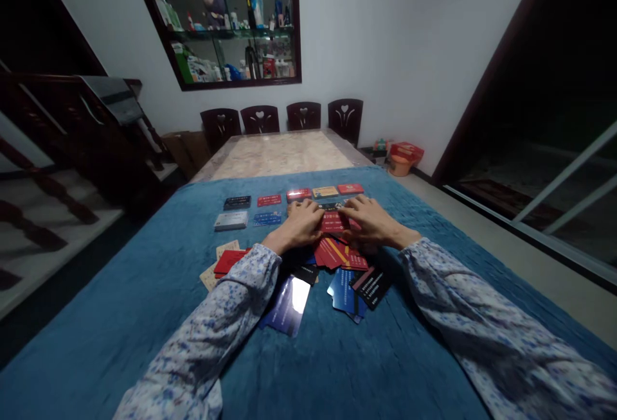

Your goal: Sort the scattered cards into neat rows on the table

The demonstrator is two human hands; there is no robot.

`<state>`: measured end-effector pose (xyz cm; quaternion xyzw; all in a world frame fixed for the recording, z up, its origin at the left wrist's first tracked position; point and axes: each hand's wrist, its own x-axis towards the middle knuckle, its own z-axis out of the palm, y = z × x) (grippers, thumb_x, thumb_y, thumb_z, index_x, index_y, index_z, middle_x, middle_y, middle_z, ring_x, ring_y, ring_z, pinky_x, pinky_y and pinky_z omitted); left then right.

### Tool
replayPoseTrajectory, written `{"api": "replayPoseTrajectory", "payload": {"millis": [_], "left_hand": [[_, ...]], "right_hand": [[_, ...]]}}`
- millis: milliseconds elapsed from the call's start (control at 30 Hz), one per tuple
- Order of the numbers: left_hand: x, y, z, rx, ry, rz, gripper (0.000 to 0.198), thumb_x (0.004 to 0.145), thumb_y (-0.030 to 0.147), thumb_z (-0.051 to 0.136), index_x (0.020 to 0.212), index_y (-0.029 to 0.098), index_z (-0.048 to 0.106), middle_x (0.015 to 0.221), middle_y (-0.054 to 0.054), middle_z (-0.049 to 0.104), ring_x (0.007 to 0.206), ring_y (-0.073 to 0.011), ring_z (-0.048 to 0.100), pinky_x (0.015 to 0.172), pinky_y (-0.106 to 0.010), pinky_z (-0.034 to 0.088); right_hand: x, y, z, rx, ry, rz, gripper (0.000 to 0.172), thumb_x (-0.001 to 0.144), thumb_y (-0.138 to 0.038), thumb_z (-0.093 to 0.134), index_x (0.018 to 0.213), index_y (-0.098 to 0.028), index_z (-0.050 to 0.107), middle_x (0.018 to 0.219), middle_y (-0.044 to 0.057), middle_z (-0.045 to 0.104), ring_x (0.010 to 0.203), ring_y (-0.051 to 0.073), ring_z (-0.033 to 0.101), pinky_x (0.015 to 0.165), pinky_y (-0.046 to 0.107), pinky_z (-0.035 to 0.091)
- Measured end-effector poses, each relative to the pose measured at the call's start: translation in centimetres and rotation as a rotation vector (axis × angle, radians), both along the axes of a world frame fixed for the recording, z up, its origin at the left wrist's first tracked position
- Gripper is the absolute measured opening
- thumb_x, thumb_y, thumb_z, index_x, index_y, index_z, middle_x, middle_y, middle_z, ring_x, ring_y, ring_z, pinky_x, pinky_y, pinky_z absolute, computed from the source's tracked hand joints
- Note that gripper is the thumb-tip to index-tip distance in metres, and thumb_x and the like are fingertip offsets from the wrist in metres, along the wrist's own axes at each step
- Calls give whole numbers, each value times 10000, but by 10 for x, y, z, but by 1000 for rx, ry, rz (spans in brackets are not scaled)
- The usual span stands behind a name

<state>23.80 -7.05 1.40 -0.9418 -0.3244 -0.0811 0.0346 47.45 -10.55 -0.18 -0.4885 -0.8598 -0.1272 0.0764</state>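
Note:
Over the middle of the blue cloth, my left hand (303,223) and my right hand (370,219) hold a red card (332,221) between them from its two sides. Whether more cards lie under it in the grip is hidden. A black card (330,206) shows just beyond the fingertips. Below my hands spreads a loose heap with red and yellow-striped cards (332,253), blue cards (346,291), a black card with white lettering (372,286) and shiny purple cards (290,304). Plain red cards (229,261) and beige cards (209,275) lie by my left sleeve.
Sorted card piles stand in rows beyond: black (237,202), red (268,200), white-grey (231,221), blue (267,218), yellow (324,192) and red ones at the right (350,189). The blue cloth (144,291) covers the near table. Dark chairs (260,119) line the far end.

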Motion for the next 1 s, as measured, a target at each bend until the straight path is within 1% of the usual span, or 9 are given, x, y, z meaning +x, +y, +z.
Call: {"api": "replayPoseTrajectory", "payload": {"millis": [100,167,300,500,600,733,800,867,1000], "left_hand": [[-10,0,7,-10,36,15,296,864,282,636,1142,181,624,1260,-154,599,1219,-339,478,991,-534,392],[-18,1,11,-13,49,26,327,872,272,627,1189,193,613,1252,-149,600,1229,-337,471,1006,-543,386],[-34,7,14,-3,39,38,405,869,252,624,1271,221,586,1239,-134,596,1234,-333,463,1040,-564,362],[-59,21,18,10,74,75,333,863,283,630,1185,198,620,1250,-151,596,1225,-343,468,1002,-541,387],[-69,26,22,22,87,116,294,857,266,638,1140,184,632,1246,-159,606,1221,-347,481,997,-541,392],[-82,31,28,32,145,180,317,883,271,610,1189,188,616,1295,-164,596,1231,-341,481,987,-528,402],[-88,36,30,35,169,204,349,895,281,596,1233,193,599,1310,-166,591,1236,-338,476,990,-531,397],[-94,42,31,36,180,222,342,900,292,590,1228,197,601,1296,-163,597,1242,-336,470,995,-537,385],[-104,57,30,35,176,254,276,900,322,591,1144,200,636,1255,-153,608,1226,-338,468,993,-538,370]], "right_hand": [[-12,5,9,-4,-12,4,451,905,-459,653,1272,-199,663,1222,185,633,1125,326,488,808,382,386],[-20,9,13,-11,-22,29,446,912,-460,645,1265,-188,666,1203,187,635,1121,325,487,803,380,380],[-35,20,21,-23,-49,62,416,888,-442,685,1218,-189,685,1188,176,634,1103,317,489,841,399,372],[-62,37,30,-59,-76,72,334,882,-385,692,1156,-195,699,1223,167,613,1119,312,482,858,398,363],[-78,45,36,-87,-64,60,284,899,-368,673,1128,-202,703,1230,158,616,1111,303,485,835,378,366],[-97,56,44,-121,-73,27,325,913,-401,658,1169,-202,684,1237,156,616,1140,308,480,832,366,379],[-105,64,47,-129,-71,39,365,923,-463,643,1171,-199,679,1254,158,611,1148,308,480,851,374,388],[-112,73,49,-141,-74,56,405,915,-514,644,1164,-196,681,1268,161,605,1157,311,479,867,385,397],[-125,90,51,-164,-98,40,392,905,-449,655,1203,-194,681,1303,172,586,1199,330,464,878,403,411]]}}
